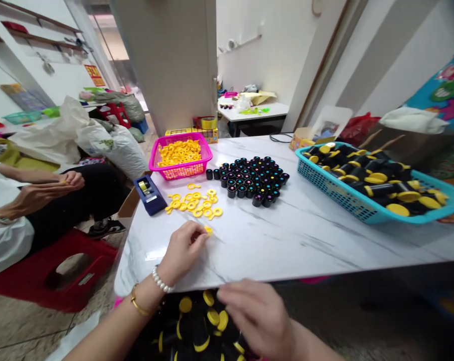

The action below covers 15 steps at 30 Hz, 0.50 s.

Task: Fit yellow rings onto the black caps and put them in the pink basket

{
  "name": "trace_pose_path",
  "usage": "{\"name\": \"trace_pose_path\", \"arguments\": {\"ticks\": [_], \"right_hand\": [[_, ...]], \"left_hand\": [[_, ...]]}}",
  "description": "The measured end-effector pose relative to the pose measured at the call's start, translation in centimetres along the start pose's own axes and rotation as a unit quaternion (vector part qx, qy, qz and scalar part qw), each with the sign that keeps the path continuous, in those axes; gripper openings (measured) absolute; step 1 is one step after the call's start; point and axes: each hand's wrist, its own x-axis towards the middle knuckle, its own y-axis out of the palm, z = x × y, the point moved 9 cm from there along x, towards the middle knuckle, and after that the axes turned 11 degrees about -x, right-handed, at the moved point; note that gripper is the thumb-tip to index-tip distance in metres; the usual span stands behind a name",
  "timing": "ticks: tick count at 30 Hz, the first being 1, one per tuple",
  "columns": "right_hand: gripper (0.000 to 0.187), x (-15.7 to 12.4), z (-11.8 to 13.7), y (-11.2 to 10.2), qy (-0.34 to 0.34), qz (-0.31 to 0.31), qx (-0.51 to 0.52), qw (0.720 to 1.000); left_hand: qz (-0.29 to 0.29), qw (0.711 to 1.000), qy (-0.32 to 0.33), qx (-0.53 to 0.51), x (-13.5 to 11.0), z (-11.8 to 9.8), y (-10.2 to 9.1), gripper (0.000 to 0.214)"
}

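My left hand, with a pearl bracelet and a gold bangle at the wrist, pinches a small yellow plastic piece just over the table; most of it is hidden by the fingers. Beyond it lie loose yellow rings with short tabs. My right hand, slightly blurred, reaches with fingers stretched out over black cylinders with yellow caps piled below the table edge. No object shows in it. Farther back, small black caps with coloured dots stand grouped on the white table.
A pink basket holds more yellow rings, beside a blue tape dispenser. At right, a turquoise basket is heaped with black cylinders. On the left sits another person, hands together, on a red stool.
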Motion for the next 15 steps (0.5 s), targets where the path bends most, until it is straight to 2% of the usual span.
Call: {"name": "trace_pose_path", "arguments": {"ticks": [1,3,4,5,6,7,8,10,11,13,15], "right_hand": [[0.036,0.5,-1.8,-1.5,0.075,-0.045,0.028,0.996],[0.037,0.9,-6.0,-3.3,0.225,-0.105,0.107,0.963],[0.037,1.0,-7.8,-3.4,0.278,-0.113,0.162,0.94],[0.034,1.1,-9.4,-3.3,0.311,-0.11,0.218,0.918],[0.029,1.3,-10.6,-3.1,0.329,-0.108,0.267,0.899],[0.024,1.3,-11.8,-3.2,0.341,-0.113,0.299,0.884],[0.021,1.3,-12.8,-3.7,0.35,-0.129,0.312,0.874],[0.021,0.6,-14.6,-5.1,0.367,-0.169,0.289,0.868],[0.022,0.3,-15.2,-5.9,0.376,-0.177,0.263,0.871],[0.024,-0.3,-16.1,-6.8,0.393,-0.164,0.204,0.882],[0.027,-0.7,-16.8,-7.0,0.407,-0.132,0.168,0.888]], "left_hand": [[0.029,0.99,-0.049,-0.126,0.0,-0.2,1.8,0.017],[0.092,0.927,-0.135,-0.338,-0.2,-1.1,5.9,0.027],[0.118,0.894,-0.157,-0.403,-0.1,-1.8,7.8,0.031],[0.141,0.873,-0.168,-0.436,0.1,-2.3,9.5,0.033],[0.16,0.867,-0.172,-0.44,0.6,-2.6,10.8,0.035],[0.171,0.876,-0.171,-0.417,1.3,-2.6,11.9,0.036],[0.166,0.903,-0.159,-0.363,2.4,-2.3,12.4,0.036],[0.107,0.967,-0.111,-0.203,5.3,-1.6,12.1,0.037],[0.065,0.987,-0.081,-0.124,6.9,-1.5,11.7,0.037],[-0.01,0.999,-0.03,-0.019,9.6,-1.7,11.2,0.033],[-0.048,0.999,-0.006,0.019,11.5,-1.7,11.5,0.037]]}}
